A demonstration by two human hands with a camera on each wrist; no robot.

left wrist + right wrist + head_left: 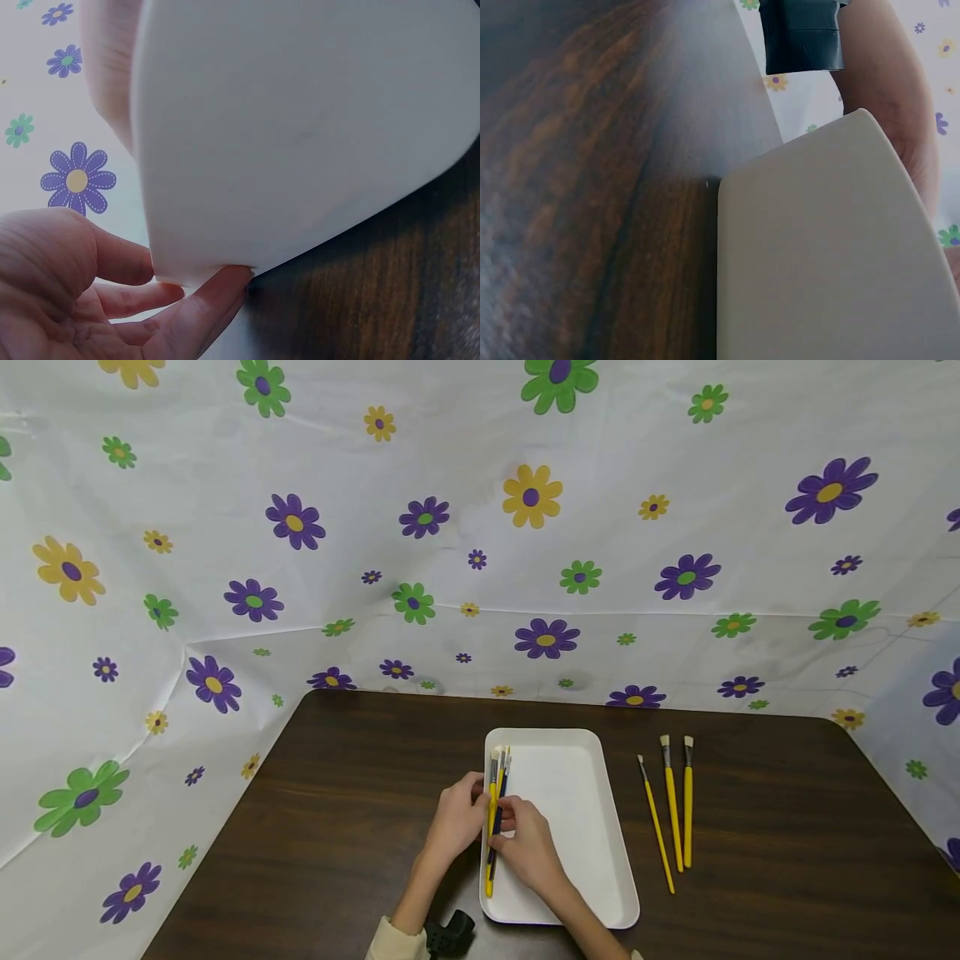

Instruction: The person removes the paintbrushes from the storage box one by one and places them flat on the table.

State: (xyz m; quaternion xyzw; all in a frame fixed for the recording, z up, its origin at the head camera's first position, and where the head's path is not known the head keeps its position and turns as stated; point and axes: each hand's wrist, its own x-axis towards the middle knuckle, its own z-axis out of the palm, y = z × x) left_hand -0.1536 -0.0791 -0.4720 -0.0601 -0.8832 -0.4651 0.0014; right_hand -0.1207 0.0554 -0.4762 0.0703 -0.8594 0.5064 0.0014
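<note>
A white rectangular tray (570,827) lies on the table. Along its left inner wall lies a bundle of paintbrushes (491,877), with yellow and dark handles and bristles pointing away. My left hand (459,810) is at the tray's left side, holding the wall between thumb and fingers; in the left wrist view the fingers (217,300) touch the outer wall. Inside the tray, my right hand (528,843) pinches at the brush handles with thumb and forefinger. Which handles it holds is partly hidden. The right wrist view shows mainly the tray's outer wall (817,255).
Right of the tray, three yellow-handled paintbrushes (672,810) lie side by side on the dark wooden table (780,827). A black wrist device (450,933) is by the left forearm. A flowered white sheet (465,543) hangs behind the table.
</note>
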